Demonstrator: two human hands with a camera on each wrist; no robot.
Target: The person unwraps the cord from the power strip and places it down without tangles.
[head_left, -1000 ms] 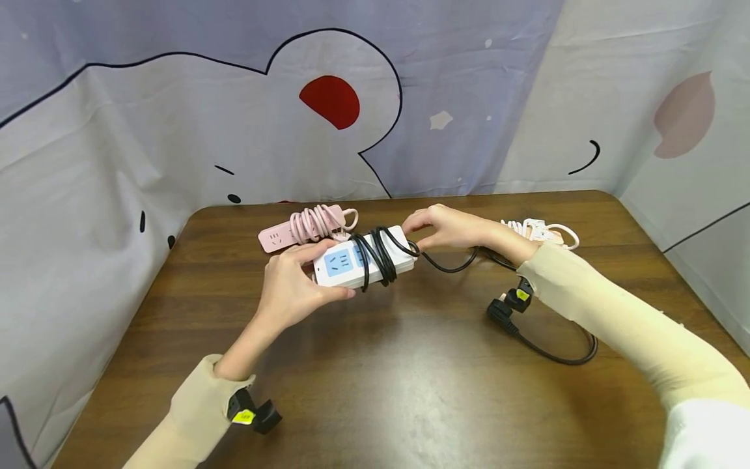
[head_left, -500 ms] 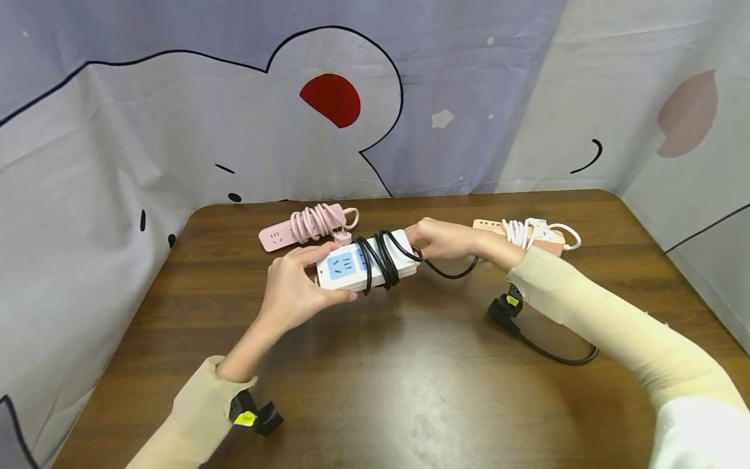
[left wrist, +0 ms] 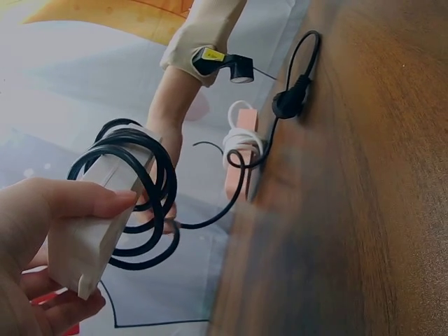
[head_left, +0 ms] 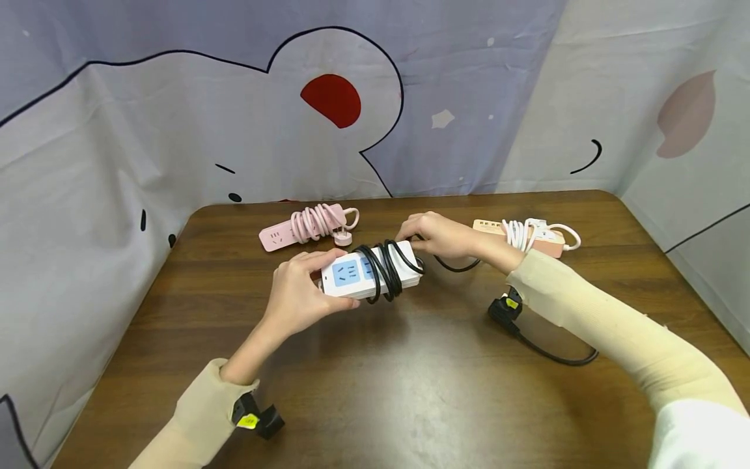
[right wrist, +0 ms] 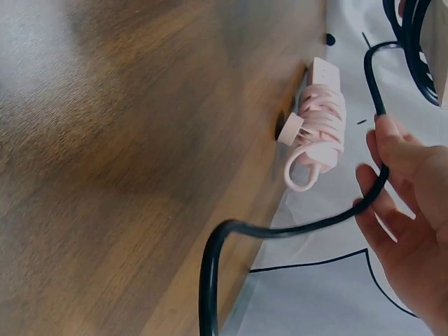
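Observation:
My left hand grips one end of a white power strip with blue sockets, thumb below and fingers over the far edge. The strip is held up above the table. Several turns of its black cord wrap around the other end. Beyond that end, my right hand pinches the cord's loose length. In the right wrist view the thumb and fingers hold this cord, which runs on past the palm. The cord's black plug lies on the table to the right, near the right wrist's camera.
A pink power strip wound with its pink cord lies at the back left of the brown table. At the back right lies an orange-pink strip with a white cord around it. A printed curtain hangs behind.
The left hand and white strip have shifted slightly right and toward the person. My right hand went down and then back up a little, uncovering the orange-pink strip.

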